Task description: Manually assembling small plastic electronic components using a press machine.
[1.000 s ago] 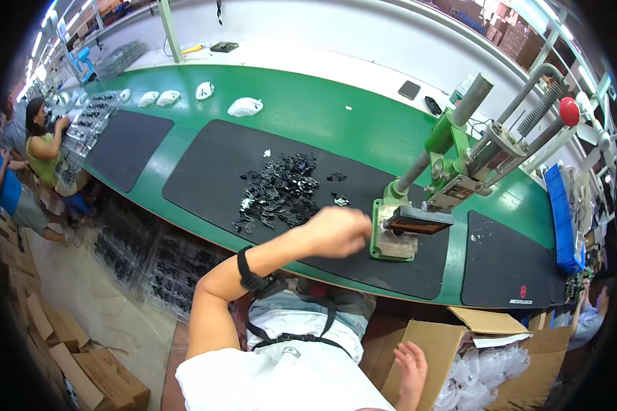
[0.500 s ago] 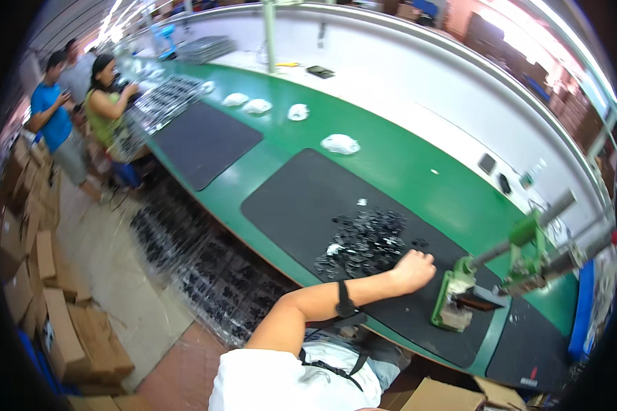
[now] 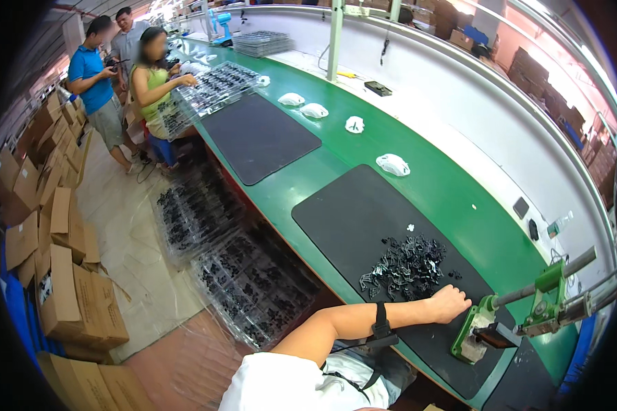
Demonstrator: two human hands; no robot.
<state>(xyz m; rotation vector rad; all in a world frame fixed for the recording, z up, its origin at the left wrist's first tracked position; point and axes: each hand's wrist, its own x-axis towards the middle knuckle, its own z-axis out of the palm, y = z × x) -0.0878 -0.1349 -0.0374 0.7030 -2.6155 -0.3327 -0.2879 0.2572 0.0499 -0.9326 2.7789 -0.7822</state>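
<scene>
My left hand (image 3: 451,305) rests over the dark grey mat (image 3: 336,212), its fingers curled in. Anything inside them is hidden. Just beyond it lies a loose pile of small black plastic pieces (image 3: 411,264), with a few stray ones (image 3: 454,275) apart from the heap. To the right of the hand stands a green hand-operated press (image 3: 474,335) with a metal shaft and a dark block at its front. A black strap (image 3: 381,322) circles my left forearm. My right hand is out of the picture.
White domed shells (image 3: 393,164) stand along the green table (image 3: 452,198). Farther left are a second mat (image 3: 260,137) and clear trays of black parts (image 3: 223,85), beside several people. Bagged black parts (image 3: 253,288) lie below the table; cardboard boxes (image 3: 82,301) line the left.
The view has swung left, so the table and my arm sit farther right in it. My left hand stays near the press and pile, its fingers still curled.
</scene>
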